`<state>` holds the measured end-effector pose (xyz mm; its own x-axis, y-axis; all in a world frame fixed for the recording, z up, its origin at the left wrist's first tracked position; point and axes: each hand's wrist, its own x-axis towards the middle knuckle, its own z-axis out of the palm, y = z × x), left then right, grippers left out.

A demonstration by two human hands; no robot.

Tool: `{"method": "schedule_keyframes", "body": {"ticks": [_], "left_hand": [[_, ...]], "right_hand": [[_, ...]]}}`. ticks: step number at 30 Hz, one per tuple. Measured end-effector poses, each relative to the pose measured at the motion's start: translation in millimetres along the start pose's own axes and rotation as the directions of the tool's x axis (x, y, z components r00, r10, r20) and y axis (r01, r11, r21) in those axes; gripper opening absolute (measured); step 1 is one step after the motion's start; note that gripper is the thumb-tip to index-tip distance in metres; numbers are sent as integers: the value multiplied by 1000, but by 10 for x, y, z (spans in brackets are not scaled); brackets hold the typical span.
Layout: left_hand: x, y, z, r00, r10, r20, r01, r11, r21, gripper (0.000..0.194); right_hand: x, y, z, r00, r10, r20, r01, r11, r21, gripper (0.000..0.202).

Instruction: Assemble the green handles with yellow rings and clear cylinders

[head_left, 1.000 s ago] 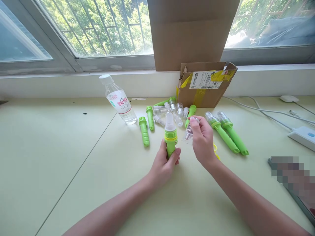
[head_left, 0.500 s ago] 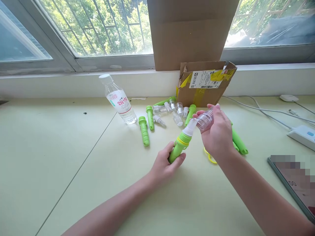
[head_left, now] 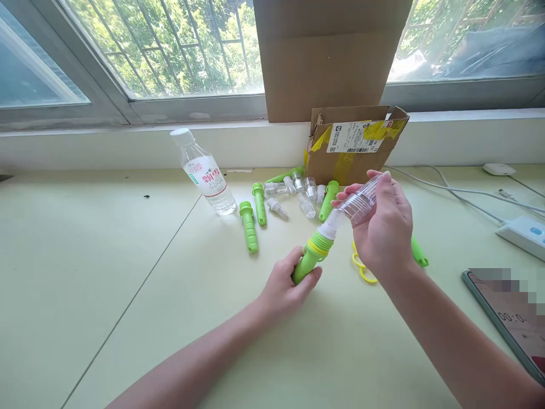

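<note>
My left hand [head_left: 287, 284] is closed around a green handle [head_left: 307, 263] that tilts up to the right. A yellow ring [head_left: 318, 244] circles its threaded top, and a white and clear tapered nozzle [head_left: 330, 225] sticks out of it. My right hand [head_left: 385, 227] holds a clear ribbed plastic cover [head_left: 361, 201] between thumb and fingers. The cover's lower end meets or overlaps the nozzle's tip; I cannot tell how far over it reaches. Beside my right wrist lie yellow rings [head_left: 363, 270]. A green handle [head_left: 419, 253] is partly hidden behind that wrist.
Several green handles [head_left: 249, 227], clear covers [head_left: 306, 205] and white-based nozzles [head_left: 277, 208] lie in front of a cardboard box [head_left: 355, 153]. A water bottle [head_left: 208, 176] stands to the left. At right are a phone [head_left: 506, 318], a power strip [head_left: 523, 236] and cables [head_left: 460, 196].
My right hand has shifted slightly right, turning the clear cover more in line with the nozzle. My left hand and its green handle have barely moved.
</note>
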<state>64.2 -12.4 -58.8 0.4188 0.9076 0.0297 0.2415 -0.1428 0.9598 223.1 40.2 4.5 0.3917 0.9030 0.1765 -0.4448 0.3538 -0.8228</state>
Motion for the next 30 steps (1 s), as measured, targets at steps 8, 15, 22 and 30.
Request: {"method": "schedule_keyframes", "body": {"ticks": [8, 15, 22, 30], "left_hand": [[-2, 19, 10, 1000, 26, 5, -26, 999, 22, 13], [6, 14, 5, 1000, 5, 12, -6, 999, 34, 14], [2, 21, 3, 1000, 12, 13, -12, 1000, 12, 13], [-15, 11, 7, 1000, -18, 18, 18, 1000, 2, 13]], "right_hand": [[-30, -21, 15, 998, 44, -45, -44, 999, 3, 24], [-146, 36, 62, 992, 74, 101, -67, 995, -73, 18], [-243, 133, 55, 969, 162, 186, -132, 978, -164, 16], [-265, 192, 15, 962, 196, 189, -155, 965, -213, 21]]}}
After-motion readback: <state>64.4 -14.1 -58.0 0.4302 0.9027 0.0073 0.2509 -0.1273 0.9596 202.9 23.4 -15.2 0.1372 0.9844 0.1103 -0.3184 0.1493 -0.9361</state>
